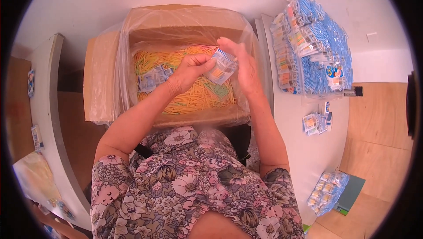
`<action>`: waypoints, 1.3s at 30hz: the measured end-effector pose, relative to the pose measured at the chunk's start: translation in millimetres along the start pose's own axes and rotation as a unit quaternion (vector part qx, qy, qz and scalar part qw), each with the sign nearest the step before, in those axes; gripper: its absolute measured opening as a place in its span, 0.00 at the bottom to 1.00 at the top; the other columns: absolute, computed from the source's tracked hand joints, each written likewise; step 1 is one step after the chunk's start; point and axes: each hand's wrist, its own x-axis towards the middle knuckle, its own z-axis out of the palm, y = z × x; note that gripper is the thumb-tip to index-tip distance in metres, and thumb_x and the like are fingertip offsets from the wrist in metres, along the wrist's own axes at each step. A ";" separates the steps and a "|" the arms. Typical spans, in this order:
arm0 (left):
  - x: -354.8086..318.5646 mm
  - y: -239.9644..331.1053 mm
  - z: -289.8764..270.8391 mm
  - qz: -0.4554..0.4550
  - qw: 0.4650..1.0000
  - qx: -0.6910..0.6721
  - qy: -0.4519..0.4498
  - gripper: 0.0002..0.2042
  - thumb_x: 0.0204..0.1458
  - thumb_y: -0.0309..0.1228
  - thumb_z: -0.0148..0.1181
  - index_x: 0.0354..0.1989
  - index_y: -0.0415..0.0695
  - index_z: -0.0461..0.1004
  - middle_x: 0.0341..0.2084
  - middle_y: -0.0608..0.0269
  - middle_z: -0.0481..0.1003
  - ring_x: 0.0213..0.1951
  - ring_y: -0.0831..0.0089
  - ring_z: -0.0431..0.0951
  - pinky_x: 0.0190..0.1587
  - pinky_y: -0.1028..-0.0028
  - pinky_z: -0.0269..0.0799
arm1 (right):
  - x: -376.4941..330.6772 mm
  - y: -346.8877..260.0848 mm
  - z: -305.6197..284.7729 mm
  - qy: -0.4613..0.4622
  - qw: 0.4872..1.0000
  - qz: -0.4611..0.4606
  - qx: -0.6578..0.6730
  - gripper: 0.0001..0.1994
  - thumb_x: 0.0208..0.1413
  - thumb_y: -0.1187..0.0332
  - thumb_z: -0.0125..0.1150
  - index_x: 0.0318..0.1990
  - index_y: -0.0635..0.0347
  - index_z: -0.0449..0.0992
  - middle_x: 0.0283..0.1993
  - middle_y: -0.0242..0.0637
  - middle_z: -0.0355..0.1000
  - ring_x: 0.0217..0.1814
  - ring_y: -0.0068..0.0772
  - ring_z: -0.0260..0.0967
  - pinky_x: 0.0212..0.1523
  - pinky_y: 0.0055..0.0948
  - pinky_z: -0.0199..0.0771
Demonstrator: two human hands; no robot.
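Note:
Both my hands are raised over an open cardboard box (102, 76) lined with clear plastic. The box holds a mass of thin yellow, orange and green sticks (194, 96). My left hand (191, 68) is curled, pinching one edge of a small clear packet with a blue and white header (222, 66). My right hand (240, 65) is held flat and upright against the packet's other side. A few similar clear packets (152, 79) lie on the sticks at the box's left.
A large heap of filled blue and white packets (310, 47) lies on the white table (304, 151) to the right. A small pile of packets (316, 122) and a clear bag of packets (328, 190) lie nearer. A white shelf (44, 107) runs on the left.

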 end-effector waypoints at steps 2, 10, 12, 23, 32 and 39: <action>0.2 -4.3 -1.3 -0.004 1.000 0.004 -0.016 0.12 0.57 0.34 0.52 0.40 0.38 0.76 0.32 0.69 0.76 0.36 0.84 0.71 0.43 0.79 0.66 | 1.0 0.2 -2.1 0.002 0.998 0.023 0.050 0.24 0.65 0.55 0.37 0.54 0.65 0.68 0.54 0.39 0.68 0.58 0.32 0.62 0.60 0.30 0.57; -0.6 -4.7 -2.6 -0.033 0.999 0.010 -0.009 0.11 0.57 0.34 0.52 0.40 0.38 0.75 0.32 0.70 0.76 0.35 0.84 0.71 0.43 0.79 0.66 | -15.4 0.0 -4.6 0.066 0.994 -0.002 0.083 0.21 0.61 0.59 0.46 0.55 0.64 0.67 0.55 0.39 0.67 0.55 0.28 0.65 0.59 0.27 0.59; -0.1 -4.7 -2.5 -0.038 0.999 0.002 -0.007 0.11 0.57 0.33 0.52 0.40 0.39 0.75 0.32 0.70 0.76 0.35 0.84 0.71 0.43 0.79 0.67 | -23.8 9.7 -4.0 0.041 0.999 -0.013 -0.010 0.18 0.59 0.64 0.49 0.54 0.63 0.68 0.53 0.39 0.69 0.53 0.26 0.66 0.56 0.26 0.61; -2.2 -7.9 15.1 -0.047 0.996 0.053 -0.049 0.12 0.46 0.19 0.60 0.41 0.38 0.73 0.36 0.63 0.77 0.37 0.77 0.76 0.44 0.76 0.71 | -38.4 32.0 -10.9 0.098 0.988 -0.079 0.093 0.17 0.52 0.75 0.58 0.51 0.64 0.71 0.46 0.34 0.73 0.46 0.19 0.68 0.47 0.22 0.69; -15.5 -3.6 -5.6 -0.045 0.979 0.198 -0.031 0.14 0.50 0.23 0.58 0.46 0.39 0.70 0.35 0.59 0.77 0.40 0.72 0.76 0.46 0.73 0.70 | -143.7 14.4 -72.3 0.170 0.975 0.011 -0.143 0.17 0.49 0.77 0.60 0.49 0.63 0.71 0.39 0.31 0.74 0.39 0.20 0.70 0.40 0.21 0.71; -9.0 8.3 -29.5 -0.017 0.977 0.191 0.094 0.10 0.51 0.24 0.58 0.42 0.38 0.73 0.32 0.63 0.77 0.37 0.76 0.76 0.44 0.76 0.70 | -240.9 88.5 -286.0 0.499 0.803 0.031 -0.324 0.20 0.46 0.69 0.65 0.47 0.67 0.72 0.36 0.38 0.74 0.33 0.26 0.71 0.35 0.26 0.72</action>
